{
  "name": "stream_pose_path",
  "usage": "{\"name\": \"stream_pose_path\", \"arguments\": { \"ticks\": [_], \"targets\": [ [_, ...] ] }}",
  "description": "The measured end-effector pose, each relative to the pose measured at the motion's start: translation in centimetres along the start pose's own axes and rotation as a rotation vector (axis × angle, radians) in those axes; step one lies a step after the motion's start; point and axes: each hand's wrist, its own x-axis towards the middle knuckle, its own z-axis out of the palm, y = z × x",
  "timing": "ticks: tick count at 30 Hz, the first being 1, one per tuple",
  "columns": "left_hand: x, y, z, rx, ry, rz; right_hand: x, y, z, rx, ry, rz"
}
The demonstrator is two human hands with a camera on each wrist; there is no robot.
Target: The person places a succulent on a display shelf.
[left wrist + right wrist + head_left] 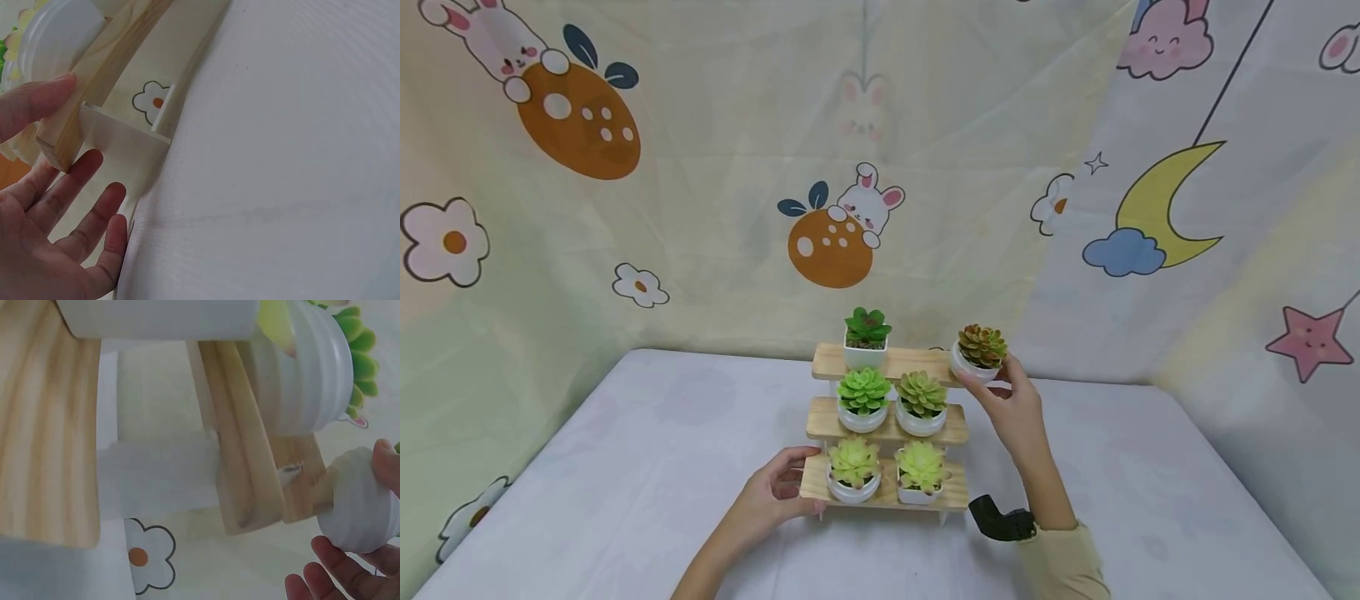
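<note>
A three-tier plant stand with wooden shelves [889, 470] stands on the table. My left hand [772, 492] pinches the left end of its lowest shelf, thumb on top and fingers beneath, as the wooden board [94, 81] shows in the left wrist view. At the right end of the top shelf, my right hand [1017, 406] grips a round white pot [357, 500] with a reddish-brown succulent [982, 345]. The pot is tilted and overlaps the shelf end. A dark green succulent in a square pot [866, 356] sits at the top left.
Two green succulents in round pots [862, 417] [921, 422] fill the middle shelf. Below are a pale succulent in a round pot [854, 487] and another in a square pot [919, 496]. White cloth covers the table [647, 450]; a printed curtain [715, 217] hangs behind.
</note>
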Motion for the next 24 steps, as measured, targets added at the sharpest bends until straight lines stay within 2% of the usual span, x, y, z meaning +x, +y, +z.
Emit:
{"name": "stream_pose_path", "arguments": {
  "ticks": [5, 9, 17, 24],
  "targets": [
    [0.0, -0.1, 0.0, -0.001, 0.000, 0.014, 0.1, -0.1, 0.6, 0.006, 0.002, -0.073],
    [0.2, -0.2, 0.0, -0.004, 0.007, -0.008, -0.1, -0.3, 0.8, -0.018, -0.013, -0.112],
    [0.0, -0.2, -0.1, -0.001, 0.001, -0.008, -0.5, -0.5, 1.1, -0.043, -0.024, -0.148],
    [0.0, -0.1, 0.0, -0.024, -0.018, 0.034, -0.5, -0.7, 1.4, 0.009, -0.005, -0.163]
  ]
}}
